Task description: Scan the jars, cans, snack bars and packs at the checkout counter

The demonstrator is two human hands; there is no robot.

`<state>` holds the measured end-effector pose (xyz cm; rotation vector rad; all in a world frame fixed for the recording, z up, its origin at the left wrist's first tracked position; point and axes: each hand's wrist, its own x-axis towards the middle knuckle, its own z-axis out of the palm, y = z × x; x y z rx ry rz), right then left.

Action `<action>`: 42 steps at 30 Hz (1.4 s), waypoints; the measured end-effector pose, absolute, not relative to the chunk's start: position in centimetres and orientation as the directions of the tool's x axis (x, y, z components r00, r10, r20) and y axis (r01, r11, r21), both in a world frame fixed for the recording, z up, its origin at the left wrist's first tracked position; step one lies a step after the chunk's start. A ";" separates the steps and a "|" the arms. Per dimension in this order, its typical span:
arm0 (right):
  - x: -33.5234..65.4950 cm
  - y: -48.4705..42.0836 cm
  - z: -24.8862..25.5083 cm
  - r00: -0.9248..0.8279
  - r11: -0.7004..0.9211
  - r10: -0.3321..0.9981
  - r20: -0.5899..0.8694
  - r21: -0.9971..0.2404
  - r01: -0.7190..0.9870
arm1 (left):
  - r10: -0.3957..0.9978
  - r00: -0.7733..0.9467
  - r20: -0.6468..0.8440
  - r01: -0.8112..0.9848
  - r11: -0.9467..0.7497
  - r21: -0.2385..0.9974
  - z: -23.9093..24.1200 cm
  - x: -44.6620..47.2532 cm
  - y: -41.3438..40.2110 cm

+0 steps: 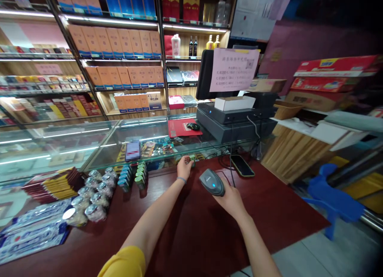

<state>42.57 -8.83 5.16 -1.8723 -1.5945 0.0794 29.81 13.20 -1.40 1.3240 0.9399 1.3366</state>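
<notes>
My right hand (pixel 231 199) grips a grey barcode scanner (pixel 212 182) with a blue light on top, held low over the dark red counter (pixel 191 233). Its cable runs back toward the till. My left hand (pixel 184 166) reaches forward to the counter's far edge, its fingers closed on a small green item (pixel 192 162) I cannot name. The scanner's head sits just right of that hand.
A phone (pixel 242 165) lies on the counter right of the scanner. A till with monitor (pixel 233 117) and a mouse on a red pad (pixel 182 128) stand on the glass case. Small tins (pixel 131 175), jars (pixel 92 197) and packets (pixel 54 183) fill the left. A blue stool (pixel 335 199) stands at the right.
</notes>
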 end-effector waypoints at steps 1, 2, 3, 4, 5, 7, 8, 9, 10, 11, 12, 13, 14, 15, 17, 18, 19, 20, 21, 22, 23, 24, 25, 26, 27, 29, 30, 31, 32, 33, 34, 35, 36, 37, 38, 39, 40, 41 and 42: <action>42.6 -8.7 5.0 0.255 -0.023 0.892 0.372 -0.526 0.850 | 0.968 0.082 0.237 -0.084 -0.231 0.969 -1.7 30.1 13.5; 42.7 -8.6 4.9 0.258 -0.016 0.890 0.376 -0.540 0.841 | 0.962 0.078 0.260 -0.045 -0.257 0.965 -2.0 30.4 13.7; 42.8 -8.5 4.8 0.261 -0.009 0.890 0.374 -0.557 0.831 | 0.955 0.074 0.288 -0.009 -0.288 0.958 -2.2 30.5 13.9; 42.9 -8.5 4.8 0.261 -0.002 0.892 0.370 -0.574 0.819 | 0.946 0.067 0.318 0.030 -0.320 0.947 -2.3 30.7 14.1; 42.9 -8.4 4.7 0.259 0.006 0.895 0.364 -0.590 0.807 | 0.936 0.058 0.348 0.070 -0.352 0.933 -2.5 30.8 14.2; 43.0 -8.3 4.6 0.255 0.018 0.900 0.354 -0.614 0.789 | 0.915 0.035 0.401 0.144 -0.402 0.904 -2.7 30.9 14.3; 43.0 -8.3 4.6 0.253 0.023 0.902 0.350 -0.624 0.781 | 0.907 0.028 0.421 0.170 -0.419 0.892 -2.7 30.9 14.4; 43.0 -8.3 4.5 0.253 0.026 0.904 0.346 -0.632 0.774 | 0.901 0.026 0.434 0.188 -0.430 0.883 -2.8 30.9 14.4; 43.0 -8.3 4.5 0.252 0.028 0.905 0.343 -0.639 0.768 | 0.897 0.027 0.440 0.199 -0.437 0.877 -2.8 31.0 14.4; 43.0 -8.3 4.5 0.250 0.033 0.905 0.343 -0.644 0.764 | 0.896 0.029 0.442 0.205 -0.439 0.875 -2.9 31.0 14.4; 42.9 -8.3 4.5 0.245 0.040 0.907 0.343 -0.647 0.761 | 0.897 0.027 0.442 0.208 -0.437 0.875 -2.9 31.1 14.4; 42.9 -8.3 4.5 0.237 0.047 0.909 0.344 -0.649 0.760 | 0.898 0.022 0.438 0.209 -0.433 0.877 -2.9 31.2 14.4; 42.9 -8.3 4.5 0.230 0.052 0.910 0.344 -0.648 0.760 | 0.901 0.015 0.434 0.208 -0.428 0.880 -2.9 31.3 14.4; 42.9 -8.3 4.5 0.226 0.055 0.912 0.343 -0.647 0.761 | 0.903 0.008 0.430 0.207 -0.423 0.882 -2.8 31.3 14.3; 42.8 -8.3 4.6 0.225 0.049 0.914 0.338 -0.642 0.765 | 0.905 0.002 0.425 0.206 -0.416 0.886 -2.8 31.4 14.3; 42.8 -8.3 4.6 0.228 0.043 0.913 0.337 -0.638 0.769 | 0.905 0.004 0.424 0.209 -0.416 0.885 -2.8 31.5 14.3; 42.7 -8.2 4.6 0.230 0.039 0.913 0.338 -0.632 0.774 | 0.905 0.007 0.426 0.215 -0.418 0.883 -2.8 31.5 14.3; 42.7 -8.2 4.7 0.231 0.037 0.911 0.341 -0.625 0.780 | 0.903 0.011 0.429 0.222 -0.421 0.880 -2.8 31.4 14.2; 42.7 -8.2 4.6 0.229 0.037 0.910 0.346 -0.617 0.786 | 0.901 0.015 0.434 0.229 -0.426 0.875 -2.9 31.4 14.2; 42.7 -8.2 4.6 0.228 0.037 0.908 0.352 -0.608 0.793 | 0.898 0.020 0.440 0.235 -0.431 0.871 -2.9 31.4 14.2; 42.7 -8.1 4.5 0.226 0.036 0.906 0.358 -0.597 0.801 | 0.896 0.024 0.443 0.241 -0.436 0.867 -2.9 31.3 14.2; 42.7 -8.1 4.4 0.226 0.033 0.903 0.365 -0.585 0.810 | 0.896 0.027 0.444 0.245 -0.437 0.866 -3.0 31.3 14.1; 42.7 -8.1 4.3 0.230 0.027 0.899 0.372 -0.573 0.819 | 0.897 0.029 0.440 0.247 -0.433 0.867 -3.1 31.3 14.1; 42.7 -8.1 4.2 0.237 0.020 0.894 0.380 -0.563 0.827 | 0.902 0.029 0.431 0.245 -0.424 0.872 -3.1 31.3 14.1; 42.7 -8.0 4.1 0.246 0.014 0.888 0.390 -0.556 0.831 | 0.909 0.024 0.416 0.242 -0.409 0.880 -3.2 31.3 14.1; 42.6 -8.0 4.0 0.267 0.006 0.874 0.407 -0.558 0.830 | 0.924 0.004 0.382 0.224 -0.373 0.900 -3.2 31.1 13.9; 42.5 -8.0 4.0 0.280 0.002 0.866 0.414 -0.562 0.827 | 0.930 -0.007 0.368 0.204 -0.359 0.911 -3.2 30.9 13.7; 42.5 -7.9 4.0 0.293 -0.004 0.859 0.420 -0.566 0.825 | 0.934 -0.016 0.356 0.176 -0.348 0.921 -3.0 30.5 13.3; 42.4 -7.9 4.0 0.303 -0.010 0.853 0.426 -0.567 0.824 | 0.938 -0.021 0.347 0.141 -0.340 0.930 -2.8 30.0 12.9; 42.3 -7.9 4.1 0.308 -0.013 0.848 0.430 -0.564 0.825 | 0.939 -0.019 0.343 0.101 -0.339 0.935 -2.6 29.3 12.2; 42.2 -7.8 4.1 0.307 -0.013 0.847 0.434 -0.560 0.829 | 0.938 -0.012 0.346 0.064 -0.345 0.936 -2.2 28.4 11.5; 42.1 -7.8 4.2 0.299 -0.010 0.849 0.435 -0.553 0.833 | 0.934 -0.003 0.357 0.033 -0.357 0.934 -1.6 27.3 10.6; 41.9 -7.7 4.2 0.287 -0.004 0.854 0.434 -0.545 0.838 | 0.925 0.008 0.380 0.019 -0.381 0.925 -1.1 25.9 9.7; 41.7 -7.6 4.3 0.275 -0.001 0.860 0.430 -0.536 0.844 | 0.911 0.012 0.412 0.016 -0.412 0.911 -0.4 24.5 8.7; 41.5 -7.5 4.4 0.267 -0.002 0.863 0.428 -0.527 0.850 | 0.895 0.006 0.445 0.032 -0.445 0.895 0.3 22.8 7.7; 41.3 -7.4 4.5 0.259 0.002 0.865 0.429 -0.521 0.853 | 0.878 -0.007 0.479 0.062 -0.478 0.876 0.9 21.1 6.8; 41.0 -7.3 4.6 0.252 0.010 0.867 0.429 -0.521 0.853 | 0.861 -0.021 0.509 0.097 -0.505 0.858 1.5 19.3 5.9; 40.6 -7.2 4.8 0.248 0.015 0.870 0.427 -0.525 0.851 | 0.846 -0.038 0.532 0.130 -0.523 0.842 2.0 17.5 5.2; 40.2 -7.0 5.0 0.247 0.017 0.873 0.420 -0.533 0.846 | 0.835 -0.058 0.547 0.161 -0.533 0.831 2.3 15.7 4.7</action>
